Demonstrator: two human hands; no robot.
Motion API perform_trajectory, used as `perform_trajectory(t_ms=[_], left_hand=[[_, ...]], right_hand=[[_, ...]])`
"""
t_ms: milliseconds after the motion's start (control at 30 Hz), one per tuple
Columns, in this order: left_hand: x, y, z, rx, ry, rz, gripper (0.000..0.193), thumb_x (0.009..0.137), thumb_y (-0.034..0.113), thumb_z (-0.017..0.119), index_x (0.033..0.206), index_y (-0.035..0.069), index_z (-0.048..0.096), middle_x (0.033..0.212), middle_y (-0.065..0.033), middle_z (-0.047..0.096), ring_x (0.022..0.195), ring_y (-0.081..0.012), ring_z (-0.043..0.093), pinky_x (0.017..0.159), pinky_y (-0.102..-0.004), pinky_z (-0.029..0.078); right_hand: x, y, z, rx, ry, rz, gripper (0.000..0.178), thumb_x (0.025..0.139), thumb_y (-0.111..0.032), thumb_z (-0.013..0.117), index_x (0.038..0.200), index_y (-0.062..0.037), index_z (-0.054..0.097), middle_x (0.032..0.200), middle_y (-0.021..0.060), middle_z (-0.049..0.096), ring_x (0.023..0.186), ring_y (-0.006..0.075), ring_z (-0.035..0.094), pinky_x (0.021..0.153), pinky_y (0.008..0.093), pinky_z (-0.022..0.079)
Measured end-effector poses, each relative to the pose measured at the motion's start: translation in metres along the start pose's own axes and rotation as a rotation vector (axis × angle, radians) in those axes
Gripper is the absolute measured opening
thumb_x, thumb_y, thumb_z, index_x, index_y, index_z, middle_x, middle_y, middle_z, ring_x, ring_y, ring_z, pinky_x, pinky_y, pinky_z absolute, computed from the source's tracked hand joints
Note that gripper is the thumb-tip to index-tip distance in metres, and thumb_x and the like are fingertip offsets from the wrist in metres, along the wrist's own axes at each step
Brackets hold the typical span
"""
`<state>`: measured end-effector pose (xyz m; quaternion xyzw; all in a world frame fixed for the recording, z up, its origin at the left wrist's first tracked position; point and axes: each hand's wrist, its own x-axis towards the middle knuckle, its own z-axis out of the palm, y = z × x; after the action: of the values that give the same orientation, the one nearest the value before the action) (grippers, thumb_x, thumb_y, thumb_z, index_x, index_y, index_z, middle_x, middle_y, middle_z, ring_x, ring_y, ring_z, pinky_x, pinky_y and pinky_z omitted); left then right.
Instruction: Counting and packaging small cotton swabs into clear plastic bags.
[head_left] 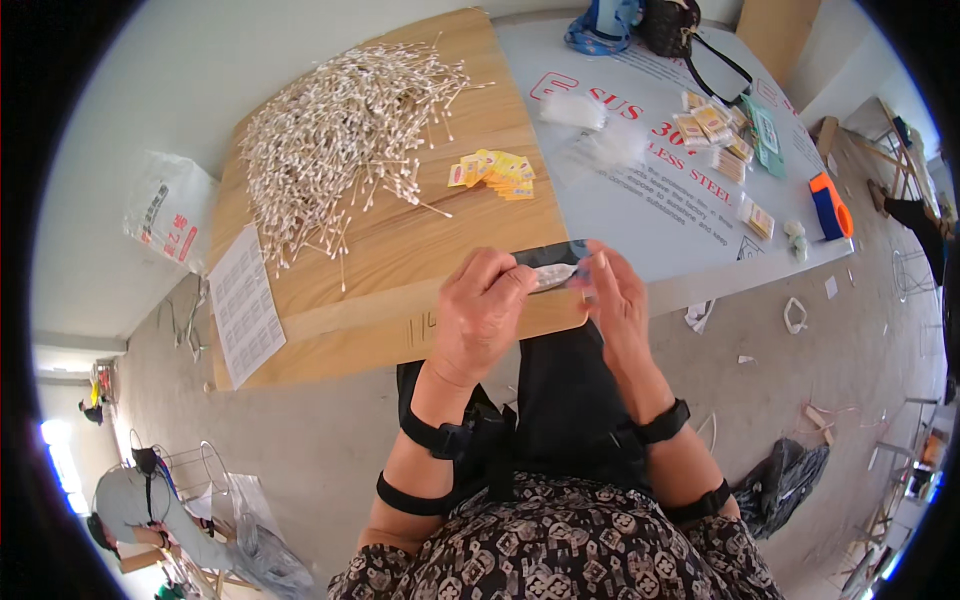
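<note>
Above the table's near edge, my left hand is closed, pinching one end of a small clear plastic bag with white contents, likely cotton swabs. My right hand is at the bag's other end, its thumb and fingers brought together on it; the fingertips are slightly blurred. A dark strip lies on the table behind the bag. Farther back, a large loose heap of cotton swabs covers the wooden board. Several yellow cards are fanned out right of the heap.
On the film-covered metal top at right lie clear empty bags, filled packets and an orange-and-blue tape dispenser. A printed sheet overhangs the board's left side. Another person works at lower left.
</note>
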<state>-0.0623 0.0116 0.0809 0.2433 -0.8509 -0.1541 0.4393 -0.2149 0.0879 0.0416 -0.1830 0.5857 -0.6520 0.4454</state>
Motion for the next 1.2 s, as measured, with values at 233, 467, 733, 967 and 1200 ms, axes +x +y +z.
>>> perform_trajectory(t_ms=[233,467,733,967,1200], left_hand=[[-0.023,-0.022,-0.014,-0.119,-0.103,-0.252,0.019,0.072,-0.007,0.07,0.086,0.003,0.063,0.08,-0.0096,0.057,0.073,-0.0285,0.062,0.06,-0.0362,0.049],[-0.032,-0.029,-0.019,-0.177,-0.07,-0.309,0.021,0.072,-0.01,0.07,0.088,0.001,0.063,0.081,-0.01,0.059,0.071,-0.0259,0.062,0.061,-0.0337,0.049],[-0.031,-0.013,-0.025,0.011,-0.109,-0.218,0.015,0.077,-0.009,0.065,0.083,0.001,0.055,0.079,-0.0132,0.054,0.069,-0.0345,0.058,0.059,-0.0393,0.046],[-0.046,-0.017,-0.03,0.091,-0.24,-0.202,0.016,0.077,-0.009,0.065,0.084,0.001,0.055,0.08,-0.0138,0.055,0.068,-0.0332,0.057,0.058,-0.0378,0.047],[-0.063,-0.019,-0.031,-0.135,-0.051,-0.297,0.02,0.075,-0.013,0.068,0.085,0.001,0.057,0.082,-0.0113,0.055,0.067,-0.0276,0.057,0.058,-0.0335,0.047]], right_hand=[[-0.004,-0.012,0.02,-0.535,-0.37,-0.505,0.031,0.077,0.002,0.073,0.107,-0.005,0.07,0.093,0.0066,0.064,0.074,0.0147,0.058,0.066,0.0274,0.049],[0.0,-0.01,0.029,-0.558,-0.346,-0.604,0.018,0.075,0.005,0.072,0.092,-0.001,0.07,0.083,0.0086,0.063,0.073,0.0199,0.061,0.065,0.0293,0.049],[-0.014,-0.008,0.03,-0.795,-0.327,-0.864,0.017,0.071,0.003,0.071,0.078,-0.0023,0.057,0.082,0.0105,0.055,0.078,0.0329,0.059,0.064,0.0404,0.048],[-0.017,-0.002,0.029,-0.842,-0.365,-0.985,0.023,0.072,0.005,0.072,0.083,-0.0023,0.053,0.085,0.011,0.052,0.076,0.0334,0.058,0.06,0.0413,0.048],[-0.037,0.016,0.026,-0.521,-0.327,-0.401,0.028,0.082,-0.009,0.073,0.103,0.0018,0.057,0.103,0.0117,0.063,0.067,0.0217,0.066,0.056,0.0318,0.052]])
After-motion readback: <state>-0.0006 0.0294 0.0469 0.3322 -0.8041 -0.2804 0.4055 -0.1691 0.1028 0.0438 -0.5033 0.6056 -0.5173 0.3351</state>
